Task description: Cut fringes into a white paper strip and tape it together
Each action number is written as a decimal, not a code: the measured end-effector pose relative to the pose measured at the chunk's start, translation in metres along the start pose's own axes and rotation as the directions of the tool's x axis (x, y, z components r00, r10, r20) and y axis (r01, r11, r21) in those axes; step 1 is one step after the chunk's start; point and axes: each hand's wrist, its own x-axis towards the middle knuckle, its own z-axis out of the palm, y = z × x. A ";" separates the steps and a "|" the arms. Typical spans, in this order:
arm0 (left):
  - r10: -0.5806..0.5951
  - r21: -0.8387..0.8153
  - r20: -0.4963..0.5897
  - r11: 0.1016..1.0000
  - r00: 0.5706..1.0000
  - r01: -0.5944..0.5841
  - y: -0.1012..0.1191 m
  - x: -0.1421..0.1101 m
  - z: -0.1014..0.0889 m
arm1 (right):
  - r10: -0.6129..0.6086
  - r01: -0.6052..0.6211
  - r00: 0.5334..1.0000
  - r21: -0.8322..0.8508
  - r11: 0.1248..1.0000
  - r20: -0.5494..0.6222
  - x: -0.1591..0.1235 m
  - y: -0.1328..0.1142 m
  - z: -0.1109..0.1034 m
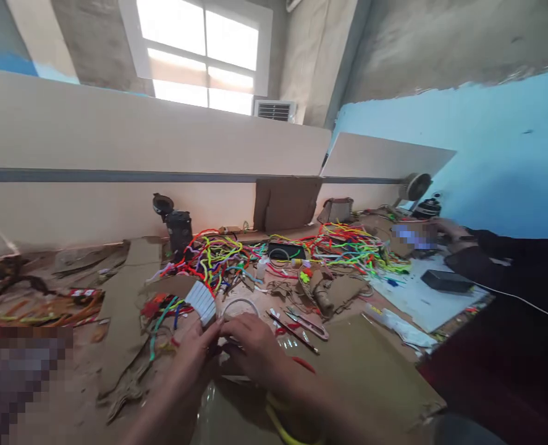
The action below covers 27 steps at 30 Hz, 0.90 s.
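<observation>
Head cam: wht ribbed piece (201, 302) beyond L hand (198, 343) (tilted)

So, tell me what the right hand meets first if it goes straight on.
The right hand would likely meet the left hand first; whether they touch now is hard to tell.

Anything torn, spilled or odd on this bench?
Yes. Left of the left hand, the long cardboard strip looks ragged at its near end, torn rather than cut. Beyond the hand, bright fuzzy stems lie in a loose tangle, unsorted.
</observation>
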 end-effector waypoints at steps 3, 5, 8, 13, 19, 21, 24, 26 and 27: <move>0.047 0.073 0.010 0.996 0.999 -0.047 0.003 0.001 -0.006 | 0.007 -0.009 0.999 0.045 0.999 0.037 0.002 -0.006 0.000; 0.108 0.107 -0.007 0.989 0.994 -0.107 0.006 -0.002 -0.009 | -0.003 -0.002 0.999 0.098 0.995 0.049 0.000 -0.008 0.001; 0.190 0.131 0.014 0.973 0.982 -0.191 0.011 -0.006 -0.009 | 0.008 -0.020 0.998 0.187 0.982 0.061 -0.004 -0.009 0.005; 0.203 0.137 0.037 0.969 0.979 -0.206 0.008 -0.002 -0.009 | 0.006 -0.033 0.993 0.228 0.973 0.117 -0.009 -0.010 0.006; 0.165 0.057 0.071 0.984 0.984 -0.169 -0.007 0.003 -0.014 | 0.145 -0.142 0.989 0.166 0.976 -0.005 -0.004 -0.013 -0.017; 0.152 0.010 0.094 0.988 0.984 -0.153 -0.007 0.002 -0.012 | 0.255 -0.246 0.964 0.114 0.962 -0.075 0.002 -0.008 -0.023; 0.137 -0.024 0.105 0.990 0.985 -0.136 -0.003 -0.002 -0.009 | 0.335 -0.328 0.941 0.126 0.936 -0.038 0.011 0.003 -0.026; 0.133 -0.035 0.109 0.991 0.985 -0.130 0.002 -0.004 -0.007 | 0.338 -0.332 0.941 0.188 0.924 0.004 0.014 0.010 -0.024; 0.130 -0.042 0.117 0.991 0.985 -0.126 0.003 -0.004 -0.007 | 0.338 -0.333 0.941 0.223 0.916 0.017 0.015 0.013 -0.022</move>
